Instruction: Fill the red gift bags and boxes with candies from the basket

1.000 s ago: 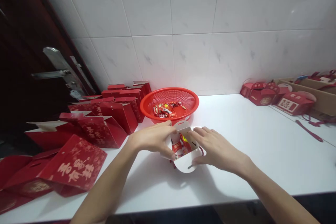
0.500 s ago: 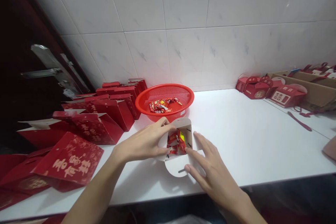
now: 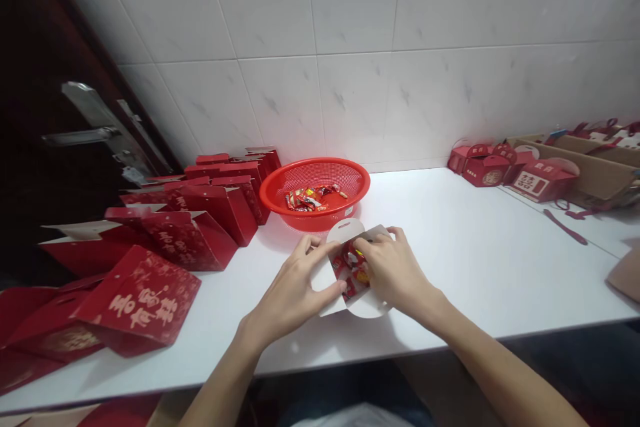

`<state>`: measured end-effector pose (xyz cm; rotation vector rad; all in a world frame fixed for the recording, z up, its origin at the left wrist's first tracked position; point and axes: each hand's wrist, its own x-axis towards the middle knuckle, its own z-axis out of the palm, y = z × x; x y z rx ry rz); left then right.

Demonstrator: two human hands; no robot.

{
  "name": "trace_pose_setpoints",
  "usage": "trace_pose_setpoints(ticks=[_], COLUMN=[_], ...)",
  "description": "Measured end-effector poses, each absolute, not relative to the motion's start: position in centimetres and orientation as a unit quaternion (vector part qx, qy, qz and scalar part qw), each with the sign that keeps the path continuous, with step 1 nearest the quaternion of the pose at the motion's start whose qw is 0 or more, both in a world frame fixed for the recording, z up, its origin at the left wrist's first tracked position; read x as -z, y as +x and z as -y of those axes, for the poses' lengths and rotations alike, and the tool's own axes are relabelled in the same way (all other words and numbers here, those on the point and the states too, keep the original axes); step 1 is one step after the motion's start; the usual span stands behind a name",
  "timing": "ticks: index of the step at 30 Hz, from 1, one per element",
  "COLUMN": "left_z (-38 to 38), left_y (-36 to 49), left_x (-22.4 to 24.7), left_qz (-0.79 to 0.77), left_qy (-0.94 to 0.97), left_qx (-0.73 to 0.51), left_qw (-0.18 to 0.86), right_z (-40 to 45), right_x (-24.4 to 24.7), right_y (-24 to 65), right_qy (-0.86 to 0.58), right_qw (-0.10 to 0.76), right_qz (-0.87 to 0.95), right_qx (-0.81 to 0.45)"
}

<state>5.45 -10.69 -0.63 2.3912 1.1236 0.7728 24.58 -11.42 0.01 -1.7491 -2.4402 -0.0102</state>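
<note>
A small paper candy box (image 3: 344, 230) stands turned at an angle on the white table, its white-lined flaps spread apart. Several wrapped candies (image 3: 353, 273) in red and yellow lie inside it. My left hand (image 3: 305, 283) grips the box's left side, thumb at the front and fingers curled behind. My right hand (image 3: 393, 270) is closed over the right side, its fingers bent and the index fingertip reaching in among the candies. Its other fingertips are partly hidden. Just behind the box sits a red plastic basket (image 3: 280, 180) with more wrapped candies.
Red gift boxes (image 3: 145, 300) crowd the left side in rows. At the right stand red handled boxes (image 3: 543, 180) beside a cardboard carton (image 3: 600, 173), with a dark red ribbon (image 3: 565, 227) in front. A tiled wall (image 3: 350, 107) borders the table's back.
The box has turned clockwise and shifted slightly right. My right hand has moved up from the front flap to the box's right side, fingers reaching inside. My left hand has followed the box.
</note>
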Motion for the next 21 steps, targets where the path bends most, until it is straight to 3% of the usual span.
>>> trace_pose_setpoints(ticks=[9, 15, 21], left_z=[10.6, 10.6, 10.5], left_y=[5.3, 5.1, 5.2], left_x=[1.6, 2.1, 2.4], left_qz=[-0.417, -0.413, -0.419], left_qy=[0.829, 0.827, 0.823], left_qx=[-0.312, -0.328, -0.336], left_qw=[0.205, 0.197, 0.187], right_z=[11.3, 10.9, 10.8], right_x=[-0.5, -0.4, -0.6], right_y=[25.6, 25.0, 24.6], right_qy=[-0.554, -0.524, -0.525], right_qw=[0.195, 0.088, 0.044], right_qz=[0.801, 0.846, 0.85], right_qx=[-0.12, -0.034, 0.004])
